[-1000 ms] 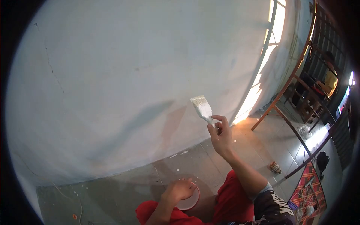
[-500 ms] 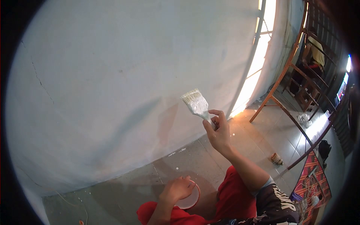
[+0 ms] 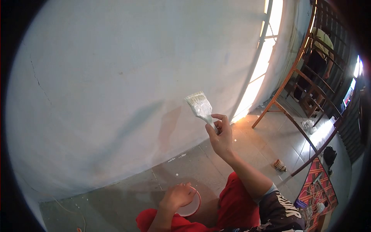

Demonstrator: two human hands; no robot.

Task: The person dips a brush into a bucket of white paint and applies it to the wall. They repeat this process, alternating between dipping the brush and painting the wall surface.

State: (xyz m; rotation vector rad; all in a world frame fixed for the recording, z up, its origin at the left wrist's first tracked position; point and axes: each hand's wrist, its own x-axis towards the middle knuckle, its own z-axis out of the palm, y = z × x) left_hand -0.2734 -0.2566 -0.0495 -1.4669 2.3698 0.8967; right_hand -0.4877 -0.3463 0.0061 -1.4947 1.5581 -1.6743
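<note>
A paint-covered brush (image 3: 199, 106) is upright in my right hand (image 3: 221, 135), bristles up, its handle pinched between thumb and fingers. Behind it stands the pale wall (image 3: 127, 58), with the brush's bristles pointing up in front of it. Low at the centre, my left hand (image 3: 180, 196) is curled over the rim of a round container (image 3: 194, 208) with white inside and a reddish edge. The container rests by my red-clothed legs, and its underside is hidden.
A rusty metal frame (image 3: 288, 80) leans at the right, with a person (image 3: 320, 50) behind it. On the tiled floor lie a ribbed brown object (image 3: 279, 165), a clear plastic bag (image 3: 308, 125) and a red patterned mat (image 3: 329, 189) holding cords and tools.
The view has shifted slightly, moving most things a little left. Both hands keep their holds on brush and container. The person behind the frame has changed posture and now appears more upright.
</note>
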